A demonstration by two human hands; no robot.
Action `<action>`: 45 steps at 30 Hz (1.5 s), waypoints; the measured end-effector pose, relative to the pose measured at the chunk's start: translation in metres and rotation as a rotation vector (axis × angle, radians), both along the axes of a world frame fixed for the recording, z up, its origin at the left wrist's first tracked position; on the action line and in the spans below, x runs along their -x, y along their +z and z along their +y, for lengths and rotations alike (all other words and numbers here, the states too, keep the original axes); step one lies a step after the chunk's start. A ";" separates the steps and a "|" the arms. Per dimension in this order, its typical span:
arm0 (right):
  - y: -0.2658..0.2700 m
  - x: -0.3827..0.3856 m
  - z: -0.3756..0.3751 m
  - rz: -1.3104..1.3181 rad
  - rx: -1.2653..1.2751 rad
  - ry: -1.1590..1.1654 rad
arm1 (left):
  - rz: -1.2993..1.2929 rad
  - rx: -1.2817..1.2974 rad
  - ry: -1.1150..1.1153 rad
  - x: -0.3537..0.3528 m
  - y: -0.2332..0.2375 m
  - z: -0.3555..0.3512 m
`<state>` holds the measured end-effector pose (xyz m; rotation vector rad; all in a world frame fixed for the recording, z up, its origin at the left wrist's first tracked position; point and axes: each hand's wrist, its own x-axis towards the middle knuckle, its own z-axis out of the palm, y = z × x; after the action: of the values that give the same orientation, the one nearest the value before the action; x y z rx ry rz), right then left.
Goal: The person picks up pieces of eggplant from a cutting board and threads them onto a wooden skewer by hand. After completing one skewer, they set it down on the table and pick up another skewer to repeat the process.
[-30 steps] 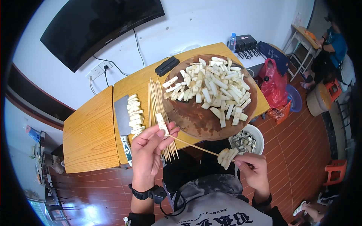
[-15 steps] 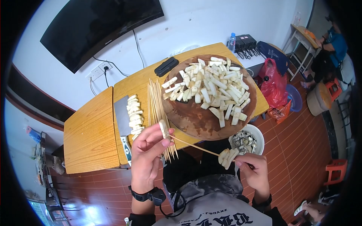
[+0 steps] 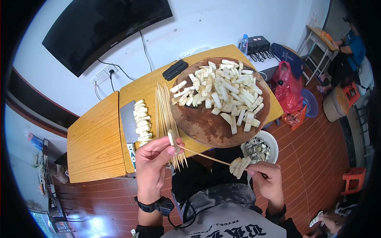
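My left hand [image 3: 154,158] pinches a pale eggplant piece [image 3: 172,139] between thumb and fingers, at the tip of a thin wooden skewer [image 3: 204,156]. At its other end, my right hand [image 3: 266,178] grips the skewer, closed just behind several eggplant pieces [image 3: 239,167] threaded on it. Beneath and behind my left hand lies a bundle of bare skewers [image 3: 163,107]. Beyond both hands, a round wooden cutting board [image 3: 198,126] carries a heap of cut eggplant strips [image 3: 228,89].
Left of the skewers, a row of threaded eggplant [image 3: 142,121] lies beside a cleaver [image 3: 129,123] on the wooden table [image 3: 95,139]. A white bucket of peelings [image 3: 274,146] stands below the board's right edge. A red bag [image 3: 287,87] and a seated person [image 3: 353,49] are farther right.
My left hand has lowered slightly, and the eggplant piece in it has come down to the skewer's tip. My right hand and its skewer hold almost still.
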<state>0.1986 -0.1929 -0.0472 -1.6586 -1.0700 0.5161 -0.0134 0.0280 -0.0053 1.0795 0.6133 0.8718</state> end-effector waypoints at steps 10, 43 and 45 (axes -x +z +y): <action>-0.005 -0.005 -0.004 -0.005 -0.027 0.003 | 0.076 -0.018 -0.094 0.005 0.004 0.003; -0.003 -0.006 -0.007 -0.042 -0.024 0.018 | 0.141 0.204 -0.258 -0.021 -0.015 -0.038; -0.004 -0.007 -0.008 -0.044 -0.017 0.023 | 0.162 0.213 -0.244 -0.023 -0.016 -0.043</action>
<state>0.2054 -0.2005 -0.0512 -1.6510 -1.1234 0.4863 0.0093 -0.0153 -0.0209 1.0115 0.6768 0.4985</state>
